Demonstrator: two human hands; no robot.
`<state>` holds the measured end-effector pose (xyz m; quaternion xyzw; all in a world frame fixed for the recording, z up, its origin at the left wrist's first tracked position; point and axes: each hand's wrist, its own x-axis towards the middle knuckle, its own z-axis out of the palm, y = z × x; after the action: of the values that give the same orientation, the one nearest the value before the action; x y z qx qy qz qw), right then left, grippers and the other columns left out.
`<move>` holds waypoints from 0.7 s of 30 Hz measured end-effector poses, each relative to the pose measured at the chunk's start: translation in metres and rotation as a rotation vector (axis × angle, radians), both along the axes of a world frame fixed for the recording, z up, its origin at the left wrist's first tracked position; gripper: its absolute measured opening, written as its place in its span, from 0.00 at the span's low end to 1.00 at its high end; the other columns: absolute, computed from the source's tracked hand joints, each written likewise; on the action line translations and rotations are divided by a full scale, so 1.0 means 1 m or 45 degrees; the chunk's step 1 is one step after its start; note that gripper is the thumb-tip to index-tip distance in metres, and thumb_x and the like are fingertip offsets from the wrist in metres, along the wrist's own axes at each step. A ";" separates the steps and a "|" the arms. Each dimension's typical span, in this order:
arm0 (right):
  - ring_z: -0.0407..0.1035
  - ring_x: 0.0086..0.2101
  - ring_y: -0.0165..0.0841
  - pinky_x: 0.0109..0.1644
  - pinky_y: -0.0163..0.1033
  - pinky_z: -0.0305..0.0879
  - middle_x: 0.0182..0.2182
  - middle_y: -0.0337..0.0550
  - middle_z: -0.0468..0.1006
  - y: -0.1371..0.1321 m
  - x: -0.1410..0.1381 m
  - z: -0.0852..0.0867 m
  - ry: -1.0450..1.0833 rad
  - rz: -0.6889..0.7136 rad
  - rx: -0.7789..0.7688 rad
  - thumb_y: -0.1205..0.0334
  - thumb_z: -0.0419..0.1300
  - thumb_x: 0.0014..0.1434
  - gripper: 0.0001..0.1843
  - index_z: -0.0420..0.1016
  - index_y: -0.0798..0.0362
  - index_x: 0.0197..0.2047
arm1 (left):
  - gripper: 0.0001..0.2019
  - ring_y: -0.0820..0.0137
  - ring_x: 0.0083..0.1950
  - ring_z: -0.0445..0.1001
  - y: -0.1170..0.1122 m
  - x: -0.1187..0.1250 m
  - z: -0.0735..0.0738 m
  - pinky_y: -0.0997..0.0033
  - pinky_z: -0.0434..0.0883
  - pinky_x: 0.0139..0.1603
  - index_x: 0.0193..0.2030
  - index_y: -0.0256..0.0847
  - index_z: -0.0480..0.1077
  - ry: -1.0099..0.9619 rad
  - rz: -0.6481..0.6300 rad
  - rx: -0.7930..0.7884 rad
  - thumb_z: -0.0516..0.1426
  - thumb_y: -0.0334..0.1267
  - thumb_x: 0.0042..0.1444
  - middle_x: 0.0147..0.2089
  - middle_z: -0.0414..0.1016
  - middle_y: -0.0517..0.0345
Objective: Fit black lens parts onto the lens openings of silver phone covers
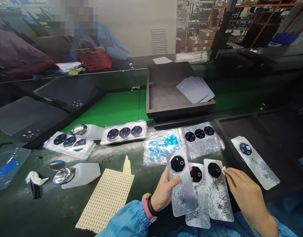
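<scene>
My left hand grips a silver, leaf-patterned phone back panel with a round black camera plate, thumb on its face and fingertips showing past its far edge. A similar panel lies partly beneath it, and another panel lies just to the right. Between thumb and forefinger, my right hand pinches a small white wad, apparently cloth or cotton, beside the upper right edge of that rightmost panel. Whether the wad touches the panel is hard to tell.
Bagged camera plates, blue film pieces and two pump bottles stand around the bench. A dotted sticker sheet lies left of my hands. Black trays hold grey sheets; another panel rests right. A person sits opposite.
</scene>
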<state>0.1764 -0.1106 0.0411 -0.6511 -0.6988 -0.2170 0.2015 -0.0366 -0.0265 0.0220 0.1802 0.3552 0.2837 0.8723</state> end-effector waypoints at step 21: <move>0.69 0.35 0.35 0.39 0.38 0.74 0.31 0.51 0.75 0.071 -0.072 -0.002 0.458 0.919 0.063 0.77 0.48 0.64 0.10 0.70 0.67 0.40 | 0.28 0.65 0.41 0.75 -0.003 0.003 -0.010 0.69 0.68 0.45 0.43 0.38 0.71 -0.052 0.136 0.076 0.73 0.34 0.32 0.36 0.76 0.57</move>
<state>0.1044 -0.0394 0.0391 -0.3865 -0.8307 -0.0319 0.3994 -0.0332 -0.0292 0.0124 0.1812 0.3377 0.3438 0.8573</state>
